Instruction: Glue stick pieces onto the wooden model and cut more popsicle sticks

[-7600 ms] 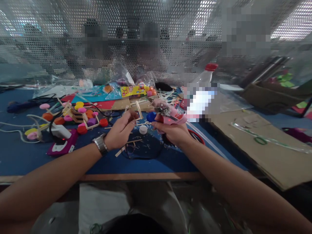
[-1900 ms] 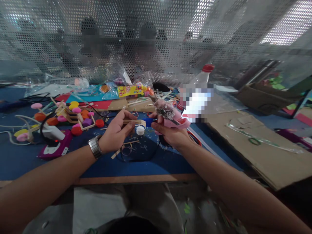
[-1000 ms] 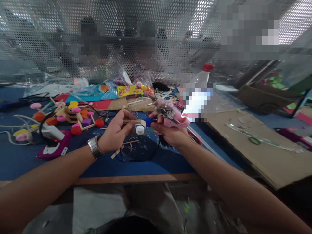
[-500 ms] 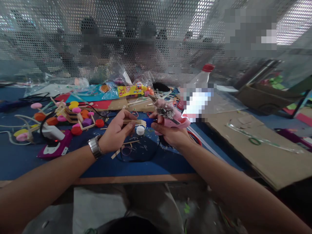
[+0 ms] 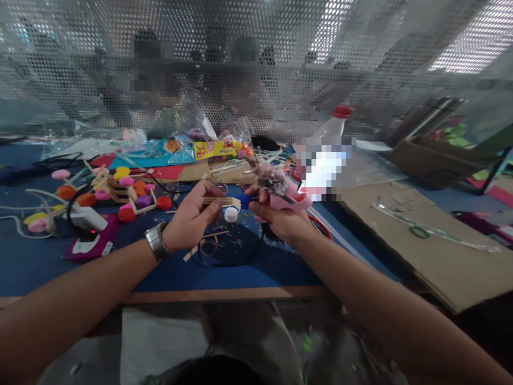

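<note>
Behind us a perforated metal screen (image 5: 280, 99) spans the scene, blurred figures beyond it, above the blue table (image 5: 224, 277) where we sit at work. A sheet of brown cardboard (image 5: 433, 262) lies along the right side. A structure of sticks and colored rounds (image 5: 141, 188) stands at left, near a purple power strip (image 5: 107, 230) with a white plug in it. Our right hand (image 5: 286, 222), its fingers wrapped around a pink tool (image 5: 296, 202) matted with grey debris, holds it above the table, tip angled up and leftward. Our left hand (image 5: 190, 219), a metal watch (image 5: 156, 243) at its wrist, pinches several thin wooden sticks (image 5: 224, 202) between thumb and fingers, ends toward the right hand. Between those ends and the right fingertips is a blue piece (image 5: 243, 201); whether the sticks touch it we cannot tell. A white cap (image 5: 231, 215) shows just below the sticks.
</note>
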`<state>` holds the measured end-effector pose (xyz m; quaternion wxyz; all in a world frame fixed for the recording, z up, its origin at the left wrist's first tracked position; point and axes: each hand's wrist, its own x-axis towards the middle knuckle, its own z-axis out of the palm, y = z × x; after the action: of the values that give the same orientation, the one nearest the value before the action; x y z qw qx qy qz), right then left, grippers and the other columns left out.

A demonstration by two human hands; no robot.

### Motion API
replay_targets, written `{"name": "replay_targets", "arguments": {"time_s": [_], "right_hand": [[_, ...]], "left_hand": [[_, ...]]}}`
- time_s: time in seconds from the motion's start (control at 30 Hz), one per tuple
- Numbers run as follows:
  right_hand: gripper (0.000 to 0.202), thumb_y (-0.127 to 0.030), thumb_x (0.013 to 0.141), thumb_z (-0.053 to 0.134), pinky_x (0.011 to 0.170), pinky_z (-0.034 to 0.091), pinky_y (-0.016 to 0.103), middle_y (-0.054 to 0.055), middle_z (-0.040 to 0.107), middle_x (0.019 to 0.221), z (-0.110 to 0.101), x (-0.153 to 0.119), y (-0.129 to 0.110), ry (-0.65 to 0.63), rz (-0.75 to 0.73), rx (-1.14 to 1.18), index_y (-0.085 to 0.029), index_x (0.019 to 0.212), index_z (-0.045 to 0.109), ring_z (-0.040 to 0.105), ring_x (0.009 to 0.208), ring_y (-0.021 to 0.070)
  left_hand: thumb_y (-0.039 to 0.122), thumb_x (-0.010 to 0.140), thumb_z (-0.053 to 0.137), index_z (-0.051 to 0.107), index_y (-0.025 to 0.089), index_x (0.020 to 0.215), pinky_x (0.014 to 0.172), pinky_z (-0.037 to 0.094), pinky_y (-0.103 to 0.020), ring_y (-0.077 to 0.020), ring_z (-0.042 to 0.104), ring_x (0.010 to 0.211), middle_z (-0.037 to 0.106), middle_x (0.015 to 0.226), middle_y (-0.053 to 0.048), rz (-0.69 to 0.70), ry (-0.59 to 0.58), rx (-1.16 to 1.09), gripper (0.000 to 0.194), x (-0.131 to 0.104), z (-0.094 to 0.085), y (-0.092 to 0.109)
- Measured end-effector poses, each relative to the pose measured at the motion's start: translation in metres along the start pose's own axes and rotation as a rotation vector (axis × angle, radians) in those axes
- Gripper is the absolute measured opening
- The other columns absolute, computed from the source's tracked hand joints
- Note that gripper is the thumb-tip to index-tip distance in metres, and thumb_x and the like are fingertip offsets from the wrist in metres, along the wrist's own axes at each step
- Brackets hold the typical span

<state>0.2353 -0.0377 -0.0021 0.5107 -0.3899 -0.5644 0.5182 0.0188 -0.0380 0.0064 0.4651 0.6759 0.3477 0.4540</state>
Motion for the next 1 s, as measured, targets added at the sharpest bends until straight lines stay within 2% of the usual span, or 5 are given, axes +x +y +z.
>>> {"name": "replay_targets", "arguments": {"time_s": [0.43,0.63,0.77,0.9,1.0], "right_hand": [[0.035,-0.047,0.068,0.087,0.068,0.052,0.033,0.003,0.07,0.123,-0.007,0.006,0.014,0.019,-0.015,0.019,-0.025,0.079,0.062,0.064,0.115,0.0267],[0.035,-0.044,0.064,0.09,0.062,0.05,0.031,0.003,0.074,0.109,-0.005,0.01,0.015,0.079,-0.005,0.05,-0.026,0.082,0.066,0.067,0.102,0.025],[0.041,-0.042,0.058,0.093,0.057,0.048,0.03,0.002,0.074,0.096,-0.001,0.011,0.014,0.122,0.004,0.091,-0.025,0.085,0.068,0.068,0.084,0.0215],[0.041,-0.045,0.058,0.091,0.065,0.053,0.032,0.002,0.074,0.107,0.0,0.011,0.013,0.143,0.002,0.146,-0.024,0.083,0.067,0.07,0.084,0.0202],[0.042,-0.044,0.059,0.091,0.064,0.052,0.032,0.003,0.074,0.098,0.0,0.011,0.013,0.137,0.025,0.157,-0.024,0.089,0.071,0.07,0.082,0.0207]], "left_hand": [[0.035,0.082,0.078,0.056,0.018,0.09,0.046,0.038,-0.019,-0.0068,0.044,0.045,0.051,0.056,0.008,-0.13,0.016,-0.359,0.029,0.008,0.003,0.002],[0.037,0.083,0.076,0.061,0.016,0.095,0.05,0.047,-0.021,-0.0104,0.056,0.053,0.064,0.065,0.0,-0.131,0.018,-0.403,0.028,0.007,0.002,0.004],[0.042,0.084,0.077,0.065,0.014,0.097,0.056,0.052,-0.025,-0.0147,0.065,0.062,0.072,0.076,-0.006,-0.12,-0.064,-0.455,0.034,0.003,0.002,0.007],[0.044,0.089,0.074,0.069,0.014,0.105,0.069,0.058,-0.03,-0.0169,0.07,0.071,0.076,0.093,-0.011,-0.085,-0.214,-0.514,0.035,0.0,0.001,0.009],[0.043,0.09,0.073,0.07,0.014,0.113,0.078,0.06,-0.034,-0.0199,0.073,0.08,0.077,0.105,-0.014,-0.057,-0.317,-0.509,0.037,-0.002,0.0,0.009]]}}
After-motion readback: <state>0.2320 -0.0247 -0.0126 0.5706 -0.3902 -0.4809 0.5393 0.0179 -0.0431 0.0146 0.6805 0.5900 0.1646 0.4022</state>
